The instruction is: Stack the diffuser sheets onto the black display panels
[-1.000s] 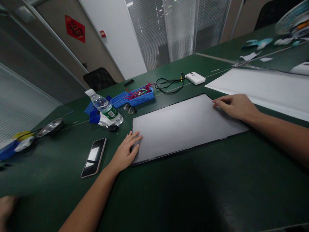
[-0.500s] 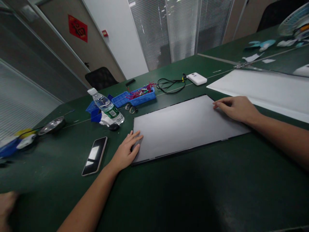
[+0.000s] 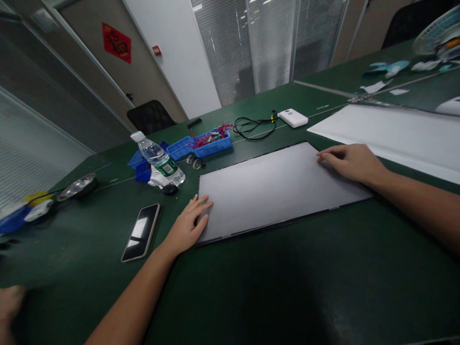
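A flat rectangular panel with a pale grey sheet-like face and a thin black frame lies on the green table. My left hand rests on its left end, fingers spread over the edge and onto the grey face. Over the right end of the panel is my right hand, its thumb and forefinger brought together in a pinch at the surface. Whatever may be between those fingertips is too small to make out.
Left of the panel lie a phone, a water bottle and a black rubber bulb. Behind it are a blue box of red wires and a white power bank. White sheeting lies right. Another person's hand shows lower left.
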`<state>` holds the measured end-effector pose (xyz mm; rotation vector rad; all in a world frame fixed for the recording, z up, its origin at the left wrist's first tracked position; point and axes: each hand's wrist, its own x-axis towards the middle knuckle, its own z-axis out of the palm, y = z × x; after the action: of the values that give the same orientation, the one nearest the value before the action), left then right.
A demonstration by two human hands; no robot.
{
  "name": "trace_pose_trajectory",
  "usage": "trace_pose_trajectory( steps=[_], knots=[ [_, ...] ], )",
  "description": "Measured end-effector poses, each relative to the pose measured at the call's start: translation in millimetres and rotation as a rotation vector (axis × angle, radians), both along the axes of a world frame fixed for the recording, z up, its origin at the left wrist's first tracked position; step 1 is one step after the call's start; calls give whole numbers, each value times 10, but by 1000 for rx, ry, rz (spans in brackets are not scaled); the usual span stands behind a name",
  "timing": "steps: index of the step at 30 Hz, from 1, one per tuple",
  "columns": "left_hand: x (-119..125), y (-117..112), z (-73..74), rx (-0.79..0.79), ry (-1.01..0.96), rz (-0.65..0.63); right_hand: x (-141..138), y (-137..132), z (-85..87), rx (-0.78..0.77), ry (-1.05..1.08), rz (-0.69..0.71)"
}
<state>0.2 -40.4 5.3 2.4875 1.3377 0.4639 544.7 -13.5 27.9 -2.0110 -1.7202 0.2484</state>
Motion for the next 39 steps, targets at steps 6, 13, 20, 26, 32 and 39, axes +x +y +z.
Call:
trace_pose_trajectory(
  steps=[6, 13, 20, 26, 32, 39],
  knots=[
    [12, -7, 11, -3, 5, 2, 15, 11, -11, -4, -2, 9],
    [-2, 0, 5, -7, 4, -3, 11, 11, -20, 7, -21, 8],
    [10, -11, 29, -18, 2, 10, 33, 17, -39, 8, -8, 7],
    [4, -6, 27, -18, 14, 4, 45, 25, -40, 17, -22, 16],
    [0, -6, 38, -29, 25, 8, 42, 22, -39, -7, -20, 10],
    [-10, 6, 6, -22, 29, 0, 103, 72, -54, 20, 2, -8]
  ],
)
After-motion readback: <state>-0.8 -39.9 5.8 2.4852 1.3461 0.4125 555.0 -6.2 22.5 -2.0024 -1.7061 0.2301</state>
